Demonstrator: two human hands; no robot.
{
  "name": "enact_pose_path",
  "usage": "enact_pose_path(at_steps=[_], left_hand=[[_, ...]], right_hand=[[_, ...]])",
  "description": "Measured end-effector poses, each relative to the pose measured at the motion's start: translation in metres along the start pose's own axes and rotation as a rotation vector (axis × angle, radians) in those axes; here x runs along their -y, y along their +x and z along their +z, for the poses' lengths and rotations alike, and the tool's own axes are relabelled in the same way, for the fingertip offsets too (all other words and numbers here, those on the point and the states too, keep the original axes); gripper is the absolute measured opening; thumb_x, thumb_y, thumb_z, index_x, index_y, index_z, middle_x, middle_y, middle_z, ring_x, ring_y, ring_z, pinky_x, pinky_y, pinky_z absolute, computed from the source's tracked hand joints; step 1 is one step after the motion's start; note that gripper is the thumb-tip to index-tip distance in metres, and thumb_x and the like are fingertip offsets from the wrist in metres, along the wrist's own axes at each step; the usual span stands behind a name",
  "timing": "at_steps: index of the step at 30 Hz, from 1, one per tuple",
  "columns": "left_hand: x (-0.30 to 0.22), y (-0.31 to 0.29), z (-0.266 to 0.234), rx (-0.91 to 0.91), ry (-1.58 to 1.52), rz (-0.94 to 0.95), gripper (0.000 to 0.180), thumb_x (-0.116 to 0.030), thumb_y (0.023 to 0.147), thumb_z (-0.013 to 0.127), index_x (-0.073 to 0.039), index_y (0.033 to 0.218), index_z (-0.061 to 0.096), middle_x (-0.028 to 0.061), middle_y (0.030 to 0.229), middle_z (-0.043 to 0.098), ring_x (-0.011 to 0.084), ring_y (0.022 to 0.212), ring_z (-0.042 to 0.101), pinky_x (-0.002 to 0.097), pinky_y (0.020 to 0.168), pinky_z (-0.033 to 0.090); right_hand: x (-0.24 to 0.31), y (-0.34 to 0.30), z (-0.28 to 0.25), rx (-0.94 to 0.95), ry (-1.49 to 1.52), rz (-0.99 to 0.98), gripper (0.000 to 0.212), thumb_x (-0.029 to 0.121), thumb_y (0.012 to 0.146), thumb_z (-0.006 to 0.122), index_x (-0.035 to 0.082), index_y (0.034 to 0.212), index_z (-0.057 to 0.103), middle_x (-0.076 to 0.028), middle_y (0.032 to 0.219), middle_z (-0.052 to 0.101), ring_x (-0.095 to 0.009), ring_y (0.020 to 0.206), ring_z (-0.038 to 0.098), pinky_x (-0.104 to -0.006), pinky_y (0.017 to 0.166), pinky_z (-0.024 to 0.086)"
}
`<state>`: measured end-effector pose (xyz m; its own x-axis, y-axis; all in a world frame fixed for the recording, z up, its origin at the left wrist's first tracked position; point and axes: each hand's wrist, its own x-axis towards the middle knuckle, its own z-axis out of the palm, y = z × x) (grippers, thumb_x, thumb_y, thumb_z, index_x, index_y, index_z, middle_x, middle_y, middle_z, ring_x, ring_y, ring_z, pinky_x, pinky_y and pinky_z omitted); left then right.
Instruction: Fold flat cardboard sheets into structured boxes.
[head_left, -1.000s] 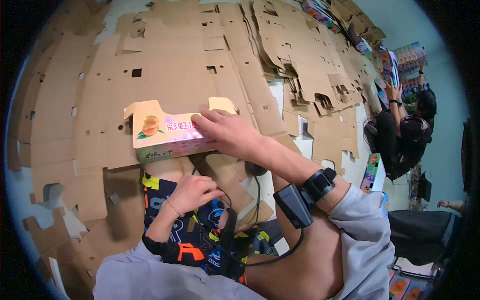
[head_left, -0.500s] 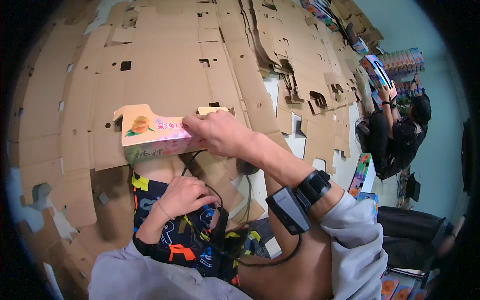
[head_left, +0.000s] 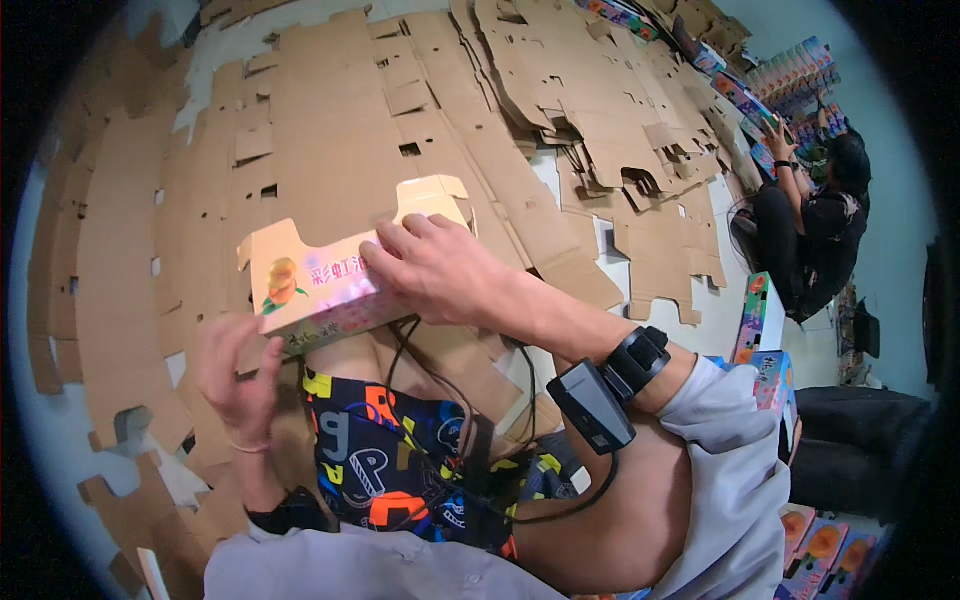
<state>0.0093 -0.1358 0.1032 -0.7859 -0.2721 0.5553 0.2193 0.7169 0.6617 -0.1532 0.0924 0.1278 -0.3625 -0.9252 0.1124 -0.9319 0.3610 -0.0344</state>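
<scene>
Pressing a printed pink-and-tan cardboard carton on the lap.
Right hand lies spread flat on top, hiding the middle; left hand, fingers loosely open, touches its near-left corner.

A packing workshop floor, this: flat die-cut cardboard blanks spread everywhere beyond the right hand and left hand, a printed carton between them. Off right, another person works beside stacked colourful boxes.
</scene>
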Motion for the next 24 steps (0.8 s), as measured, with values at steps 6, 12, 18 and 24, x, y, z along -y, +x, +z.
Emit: enact_pose_path(at_steps=[6, 12, 18, 24], left_hand=[[0.033, 0.038, 0.005, 0.627, 0.428, -0.023, 0.115, -0.025, 0.053, 0.087, 0.002, 0.143, 0.021, 0.0251, 0.145, 0.029, 0.0387, 0.135, 0.029, 0.0414, 0.111, 0.028], [0.019, 0.049, 0.009, 0.696, 0.558, 0.02, 0.116, -0.025, 0.051, 0.088, 0.003, 0.143, 0.022, 0.0267, 0.146, 0.026, 0.0401, 0.135, 0.029, 0.0411, 0.11, 0.029], [0.002, 0.052, 0.021, 0.827, 0.388, -0.062, 0.111, -0.028, 0.052, 0.087, -0.002, 0.142, 0.028, 0.0305, 0.143, 0.027, 0.0423, 0.132, 0.032, 0.0427, 0.106, 0.034], [0.011, 0.044, 0.037, 0.759, 0.517, -0.041, 0.094, -0.027, 0.053, 0.087, -0.001, 0.132, 0.043, 0.0258, 0.135, 0.041, 0.0387, 0.121, 0.044, 0.0418, 0.1, 0.039]], right_hand=[[-0.01, -0.008, 0.015, -0.071, 0.053, 0.087, 0.075, 0.029, 0.061, 0.079, 0.005, 0.122, 0.043, -0.018, 0.115, 0.049, -0.034, 0.105, 0.052, -0.044, 0.086, 0.045], [-0.029, -0.031, 0.029, 0.039, 0.068, 0.315, 0.102, 0.044, 0.059, 0.083, 0.0, 0.136, 0.031, -0.035, 0.132, 0.036, -0.049, 0.121, 0.041, -0.0478, 0.1, 0.038], [-0.024, -0.041, 0.049, 0.142, 0.211, 0.351, 0.093, 0.04, 0.065, 0.08, 0.0, 0.134, 0.032, -0.035, 0.128, 0.04, -0.046, 0.107, 0.054, -0.045, 0.091, 0.046], [-0.03, -0.032, 0.039, 0.324, 0.272, 0.391, 0.076, 0.039, 0.07, 0.077, 0.005, 0.128, 0.041, -0.024, 0.12, 0.051, -0.043, 0.1, 0.057, -0.0459, 0.081, 0.049]])
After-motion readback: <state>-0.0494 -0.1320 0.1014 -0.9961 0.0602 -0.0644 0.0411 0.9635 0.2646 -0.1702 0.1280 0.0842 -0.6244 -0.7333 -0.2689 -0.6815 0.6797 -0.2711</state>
